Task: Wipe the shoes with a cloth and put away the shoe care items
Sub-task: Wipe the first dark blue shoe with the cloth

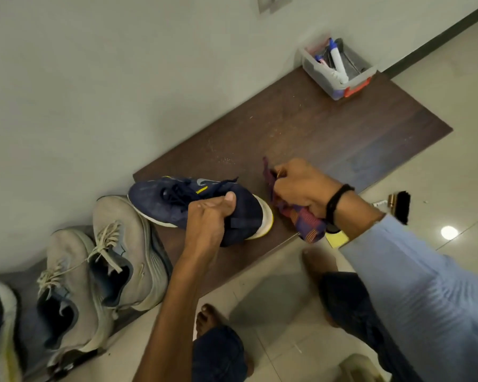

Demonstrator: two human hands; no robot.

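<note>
Left hand gripping navy shoe, right hand clutching striped cloth beside its heel, clear bin at board's far corner holding white bottle and pens

My left hand reaches forward on a bare forearm, its fingers curled into the collar of the navy shoe and the thumb laid over the top edge. My right hand sits off to the right, knuckles up, with the fingers bunched around the cloth. That wrist carries a black band, and a light blue sleeve covers the arm behind it.
</note>
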